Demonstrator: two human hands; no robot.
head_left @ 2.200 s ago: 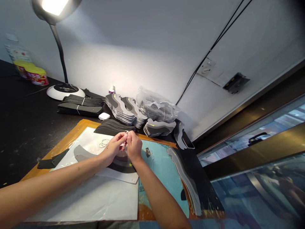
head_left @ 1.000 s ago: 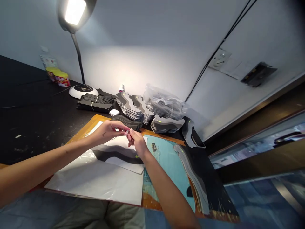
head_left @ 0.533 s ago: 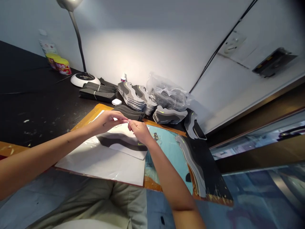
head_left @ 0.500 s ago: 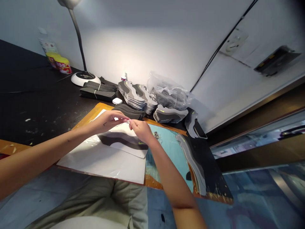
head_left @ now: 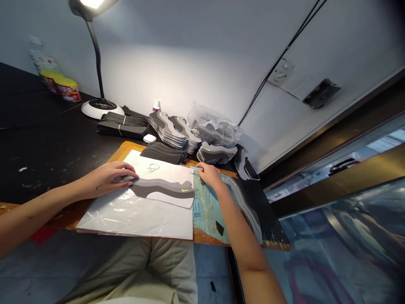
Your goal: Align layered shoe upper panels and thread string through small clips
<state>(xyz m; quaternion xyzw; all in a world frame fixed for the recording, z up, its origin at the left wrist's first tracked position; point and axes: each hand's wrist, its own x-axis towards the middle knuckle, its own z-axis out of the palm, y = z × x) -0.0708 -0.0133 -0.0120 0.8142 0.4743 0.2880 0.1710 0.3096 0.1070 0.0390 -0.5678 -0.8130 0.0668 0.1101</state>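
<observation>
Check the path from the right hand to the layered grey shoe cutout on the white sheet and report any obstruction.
Nothing visible blocks it. The right hand rests on the blue mat beside the edge of the white sheet, and only that sheet lies between it and the layered grey cutout. The left hand sits at the cutout's far end.

Desk lamp (head_left: 96, 63) on black workbench (head_left: 47, 143); yellow-lidded tins (head_left: 60, 86) behind; wall socket (head_left: 281, 71) upper right.
</observation>
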